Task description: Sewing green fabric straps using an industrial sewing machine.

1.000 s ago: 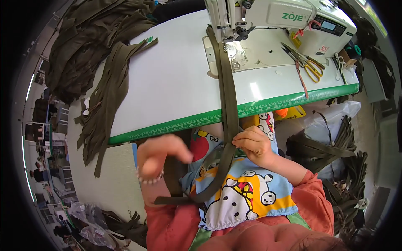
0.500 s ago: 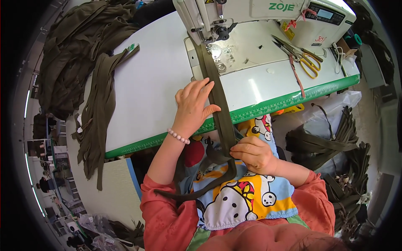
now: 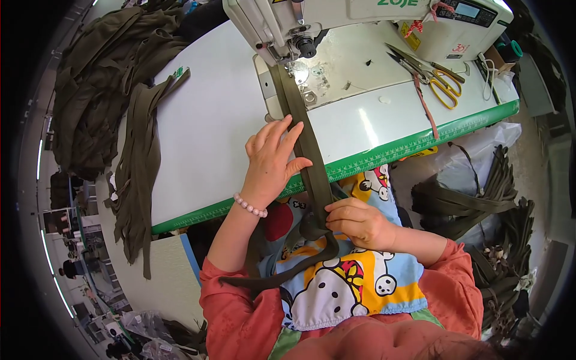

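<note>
A long dark olive fabric strip (image 3: pixel 313 157) runs from under the needle area of a white sewing machine (image 3: pixel 360 12), over the table edge and down onto my lap. My left hand (image 3: pixel 270 157), with a beaded bracelet at its wrist, lies open with fingers apart, its fingertips on the strip just in front of the machine. Below the table edge my right hand (image 3: pixel 361 223) pinches the strip's right edge between thumb and fingers. Past that grip the strip twists and trails left across my patterned apron (image 3: pixel 336 294).
Yellow-handled scissors (image 3: pixel 445 87) and a pinkish cord (image 3: pixel 425 108) lie on the white table (image 3: pixel 204 132) at right. A green measuring tape (image 3: pixel 414 147) follows its front edge. Olive strips (image 3: pixel 141 156) hang at left beside a large fabric heap (image 3: pixel 108 78); more bundles (image 3: pixel 468 198) sit at right.
The view has shifted slightly, so the machine appears farther left. Both hands keep nearly the same place on the strip. Below my right hand the strip's fold has changed shape a little.
</note>
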